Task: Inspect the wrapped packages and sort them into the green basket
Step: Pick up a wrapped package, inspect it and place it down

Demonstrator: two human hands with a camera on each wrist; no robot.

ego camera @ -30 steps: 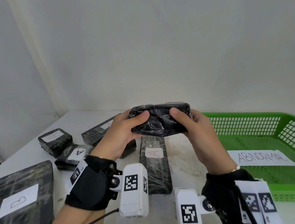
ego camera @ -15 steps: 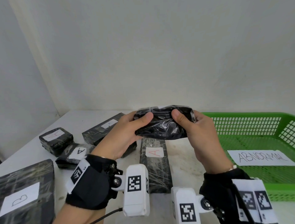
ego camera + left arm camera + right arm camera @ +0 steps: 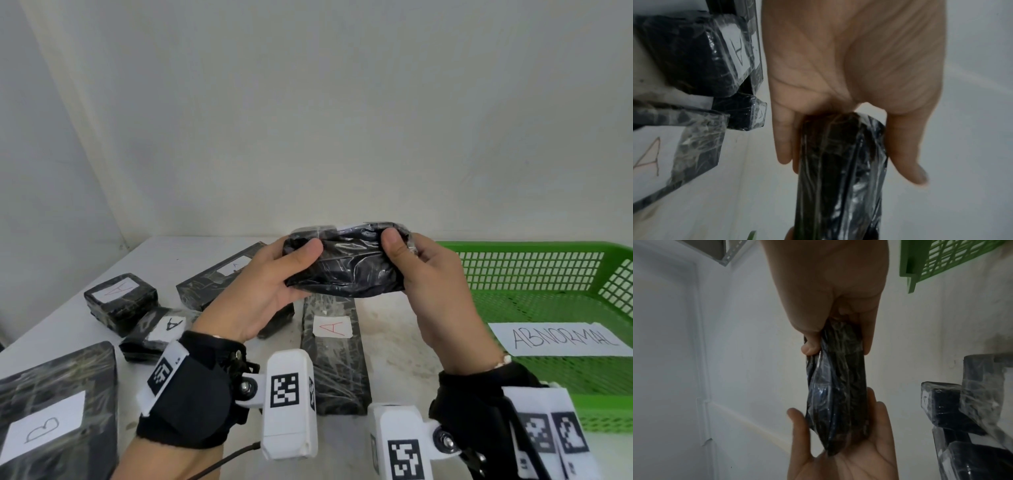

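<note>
Up over the table, both hands pinched the black package (image 3: 344, 265) endwise, left hand (image 3: 263, 291) and right hand (image 3: 435, 284), its length running left-right; green basket (image 3: 548, 308) sat nearer the right hand.

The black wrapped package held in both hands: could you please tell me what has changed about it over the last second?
The black wrapped package has been tipped back: a second ago its broad face was toward the camera, now a narrower side shows and its top edge with a white label peeks up. The left hand and right hand still grip its ends. The green basket and the packages on the table stayed put.
</note>
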